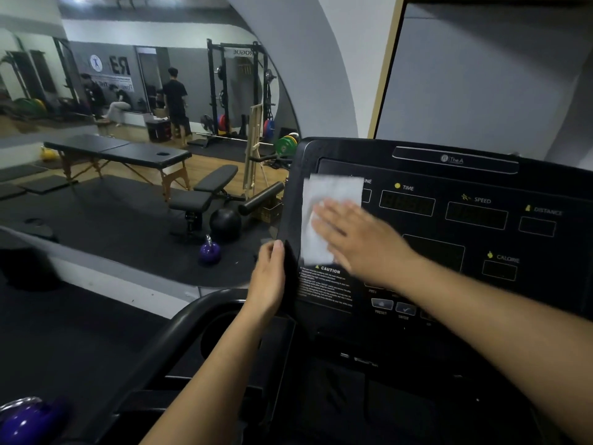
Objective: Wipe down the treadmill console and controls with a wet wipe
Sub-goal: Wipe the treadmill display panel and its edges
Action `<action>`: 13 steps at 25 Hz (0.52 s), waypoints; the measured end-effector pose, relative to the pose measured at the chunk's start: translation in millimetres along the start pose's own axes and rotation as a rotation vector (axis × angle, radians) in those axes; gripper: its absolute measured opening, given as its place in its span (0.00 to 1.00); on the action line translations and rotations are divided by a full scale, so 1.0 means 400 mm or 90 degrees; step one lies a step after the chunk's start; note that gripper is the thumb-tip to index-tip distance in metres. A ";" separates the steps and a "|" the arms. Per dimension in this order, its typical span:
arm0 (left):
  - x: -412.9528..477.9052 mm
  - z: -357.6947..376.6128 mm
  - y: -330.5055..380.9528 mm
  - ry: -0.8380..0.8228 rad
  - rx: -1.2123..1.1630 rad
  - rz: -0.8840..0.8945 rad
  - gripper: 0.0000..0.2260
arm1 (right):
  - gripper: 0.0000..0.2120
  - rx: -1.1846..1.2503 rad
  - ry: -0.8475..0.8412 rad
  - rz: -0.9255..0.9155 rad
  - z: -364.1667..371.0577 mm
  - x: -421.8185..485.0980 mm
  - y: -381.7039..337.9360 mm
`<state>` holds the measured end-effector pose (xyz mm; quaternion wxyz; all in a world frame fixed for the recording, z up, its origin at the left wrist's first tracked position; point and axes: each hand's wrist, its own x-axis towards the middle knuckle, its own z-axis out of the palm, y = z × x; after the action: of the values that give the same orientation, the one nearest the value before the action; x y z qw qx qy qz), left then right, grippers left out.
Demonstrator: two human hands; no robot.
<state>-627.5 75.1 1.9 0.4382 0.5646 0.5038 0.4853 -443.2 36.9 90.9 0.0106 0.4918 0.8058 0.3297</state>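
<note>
On the left end of the console (475,175), the straight, close-set fingers (330,216) of the right hand (359,242) press the wet wipe (330,191) flat. The left hand (268,277) grips the console's left edge. Wiping looks barely begun; the next move is a sweep right across the displays (407,203), then down to the buttons (393,306). The wipe is white and spread open.

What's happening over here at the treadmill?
A person is wiping the treadmill console. The right hand presses a white wet wipe flat against the panel's upper left area, just above the CAUTION label. The left hand grips the console's left edge.
</note>
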 end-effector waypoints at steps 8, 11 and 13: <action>-0.010 0.004 -0.069 -0.041 -0.145 -0.073 0.24 | 0.31 -0.060 0.005 0.117 -0.031 0.156 0.044; -0.006 -0.008 -0.073 -0.077 -0.187 -0.065 0.20 | 0.35 -0.042 -0.044 -0.080 0.049 -0.001 -0.141; 0.003 -0.023 -0.075 -0.119 -0.199 -0.082 0.17 | 0.34 -0.025 -0.076 -0.152 0.064 -0.080 -0.209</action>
<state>-640.9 79.5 -26.1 0.5957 0.4989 0.4140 0.4742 -483.6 -0.4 15.9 0.1073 0.4105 0.8501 0.3120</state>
